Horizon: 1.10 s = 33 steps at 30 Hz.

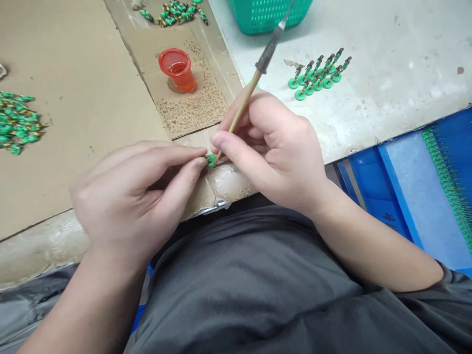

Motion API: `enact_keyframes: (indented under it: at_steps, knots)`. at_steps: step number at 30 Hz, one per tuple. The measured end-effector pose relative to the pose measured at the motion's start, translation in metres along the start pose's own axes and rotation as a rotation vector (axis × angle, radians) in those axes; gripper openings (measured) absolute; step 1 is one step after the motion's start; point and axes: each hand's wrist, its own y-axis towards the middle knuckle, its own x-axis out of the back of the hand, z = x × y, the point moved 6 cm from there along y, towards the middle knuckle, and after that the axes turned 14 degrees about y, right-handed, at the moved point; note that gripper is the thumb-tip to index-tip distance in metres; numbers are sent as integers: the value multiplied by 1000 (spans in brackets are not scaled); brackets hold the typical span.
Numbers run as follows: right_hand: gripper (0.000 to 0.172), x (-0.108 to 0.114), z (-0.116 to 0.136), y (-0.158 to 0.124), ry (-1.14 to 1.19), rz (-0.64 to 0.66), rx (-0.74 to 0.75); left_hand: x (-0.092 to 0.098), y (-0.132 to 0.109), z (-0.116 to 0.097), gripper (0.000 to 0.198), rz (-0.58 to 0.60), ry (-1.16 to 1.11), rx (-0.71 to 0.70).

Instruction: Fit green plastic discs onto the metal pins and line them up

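My left hand [136, 196] pinches a small green figure [210, 160] between thumb and fingertips at the table's front edge. My right hand [273, 147] is closed round a thin paintbrush [258, 73] with a wooden handle, held like a pen. The brush tip touches the green figure. The handle slants up and to the right, towards the top of the view.
An orange cup [178, 69] with liquid stands on spotted cardboard [191, 105]. Several green figures on round bases [319, 73] stand to the right, more lie in piles at the left [16, 123] and top [177, 12]. A green basket [269, 14] sits behind; blue trays [424, 187] lie lower right.
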Motion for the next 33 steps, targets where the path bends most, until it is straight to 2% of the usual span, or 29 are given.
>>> enact_keyframes:
  at_steps: [6,12,16,28,33]
  knots:
    - [15,3,3,1,29,-69,82,-1,-1,2,11,-9,-8,-17]
    - [33,-1,6,2,-46,-40,20,-1,-1,4,12,0,-8,25]
    - [37,-1,5,2,-50,-28,-3,0,-1,3,12,6,5,50]
    - [29,-1,5,3,-96,-22,-66,1,-2,2,10,20,26,5]
    - [34,-1,9,4,-159,9,-49,0,-1,1,8,16,15,1]
